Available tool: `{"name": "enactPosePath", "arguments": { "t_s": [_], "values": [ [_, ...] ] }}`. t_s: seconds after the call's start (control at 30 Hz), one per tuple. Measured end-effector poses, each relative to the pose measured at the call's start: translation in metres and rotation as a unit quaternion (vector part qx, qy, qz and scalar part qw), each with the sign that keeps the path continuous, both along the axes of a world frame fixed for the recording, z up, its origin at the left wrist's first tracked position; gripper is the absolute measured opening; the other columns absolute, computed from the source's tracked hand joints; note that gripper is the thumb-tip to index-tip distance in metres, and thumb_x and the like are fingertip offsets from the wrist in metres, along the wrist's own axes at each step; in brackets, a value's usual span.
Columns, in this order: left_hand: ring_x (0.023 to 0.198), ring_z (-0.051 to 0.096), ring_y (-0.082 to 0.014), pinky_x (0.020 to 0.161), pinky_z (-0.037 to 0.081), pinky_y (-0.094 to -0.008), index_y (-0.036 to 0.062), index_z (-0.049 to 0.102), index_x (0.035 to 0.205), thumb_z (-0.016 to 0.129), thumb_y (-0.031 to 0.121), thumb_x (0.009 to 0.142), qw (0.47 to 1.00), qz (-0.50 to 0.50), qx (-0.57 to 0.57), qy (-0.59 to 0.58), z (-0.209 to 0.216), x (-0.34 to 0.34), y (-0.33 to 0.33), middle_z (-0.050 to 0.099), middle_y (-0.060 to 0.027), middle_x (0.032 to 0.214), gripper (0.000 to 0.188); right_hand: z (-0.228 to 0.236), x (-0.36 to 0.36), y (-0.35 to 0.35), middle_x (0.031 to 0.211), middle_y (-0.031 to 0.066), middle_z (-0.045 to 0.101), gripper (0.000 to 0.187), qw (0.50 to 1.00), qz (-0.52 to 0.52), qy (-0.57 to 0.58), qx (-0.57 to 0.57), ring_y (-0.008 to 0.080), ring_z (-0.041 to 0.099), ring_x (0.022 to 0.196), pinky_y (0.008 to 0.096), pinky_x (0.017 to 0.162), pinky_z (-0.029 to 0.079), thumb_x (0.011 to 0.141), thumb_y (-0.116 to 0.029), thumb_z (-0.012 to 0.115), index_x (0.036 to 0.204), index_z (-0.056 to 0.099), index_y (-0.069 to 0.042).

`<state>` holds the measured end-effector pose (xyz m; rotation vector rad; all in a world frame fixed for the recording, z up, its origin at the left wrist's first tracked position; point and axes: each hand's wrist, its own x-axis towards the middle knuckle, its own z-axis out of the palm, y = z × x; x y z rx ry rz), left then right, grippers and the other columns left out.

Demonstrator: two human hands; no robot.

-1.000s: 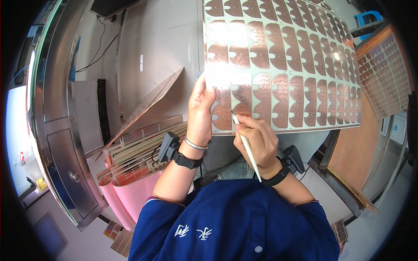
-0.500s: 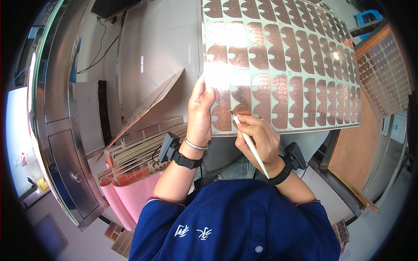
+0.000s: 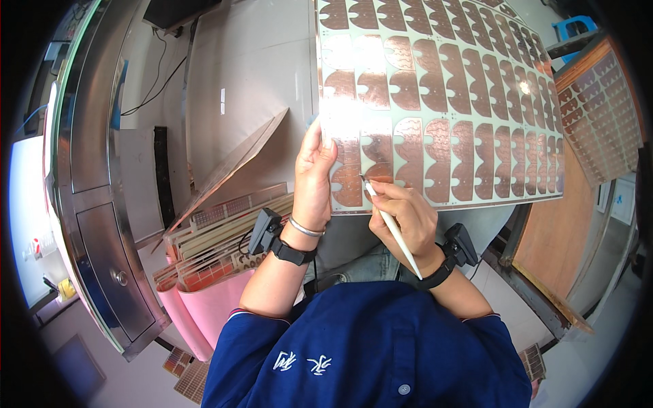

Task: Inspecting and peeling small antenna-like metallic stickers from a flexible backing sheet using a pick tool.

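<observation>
A large pale green panel, like a circuit board, carries rows of scalloped copper shapes and leans up before me. My left hand grips its left edge, the thumb on the front face and the fingers mostly hidden behind. In my right hand is a white pen-shaped tool, pinched near its thin dark tip. That tip is at a copper shape near the panel's lower left corner; whether it touches cannot be made out. Glare whitens the panel's left part.
Left of me stands a metal cabinet. Stacked boards and pink sheets lie by my left forearm. A thin sheet slants up behind them. On the right are a wooden board and another copper-patterned panel.
Barely anything differs. The tool's tip and my right hand have shifted very slightly, and the panel has moved down a touch. My left hand keeps its hold on the edge.
</observation>
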<state>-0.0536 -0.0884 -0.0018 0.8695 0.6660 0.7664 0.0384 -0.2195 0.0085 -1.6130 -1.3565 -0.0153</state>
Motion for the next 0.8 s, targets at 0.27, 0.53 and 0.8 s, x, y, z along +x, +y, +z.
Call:
{"name": "enactPosePath", "arguments": {
  "t_s": [0.27, 0.53, 0.8],
  "values": [
    [0.126, 0.047, -0.0188, 0.105, 0.038, -0.0332, 0.0011, 0.034, 0.143, 0.053, 0.014, 0.095, 1.0, -0.012, 0.008, -0.006, 0.002, -0.001, 0.0, 0.048, -0.0115, 0.138, 0.053, 0.003, 0.002, -0.001, 0.095, 0.0081, 0.07, 0.025, 0.999, 0.017, 0.042, 0.002, 0.0232, 0.068, 0.078, 0.0331, 0.068, 0.054, 0.066, 0.004, 0.072, 0.086, 0.061, -0.005],
    [0.117, 0.055, -0.0186, 0.1, 0.044, -0.0331, 0.0023, 0.036, 0.141, 0.053, 0.016, 0.096, 1.0, -0.01, -0.003, -0.013, 0.001, -0.001, 0.0, 0.054, -0.0116, 0.131, 0.05, 0.009, 0.013, 0.01, 0.094, 0.0099, 0.069, 0.025, 0.997, 0.055, 0.052, 0.009, 0.0245, 0.067, 0.08, 0.0331, 0.069, 0.054, 0.067, 0.007, 0.07, 0.088, 0.061, -0.003],
    [0.117, 0.055, -0.018, 0.1, 0.044, -0.0329, 0.0024, 0.037, 0.141, 0.054, 0.015, 0.095, 1.0, -0.003, -0.007, -0.018, 0.002, -0.001, 0.0, 0.054, -0.0107, 0.131, 0.05, 0.008, 0.011, 0.011, 0.094, 0.0091, 0.069, 0.023, 0.997, 0.054, 0.052, -0.008, 0.024, 0.067, 0.079, 0.0337, 0.069, 0.054, 0.067, 0.005, 0.071, 0.087, 0.061, -0.003]
  ]
}}
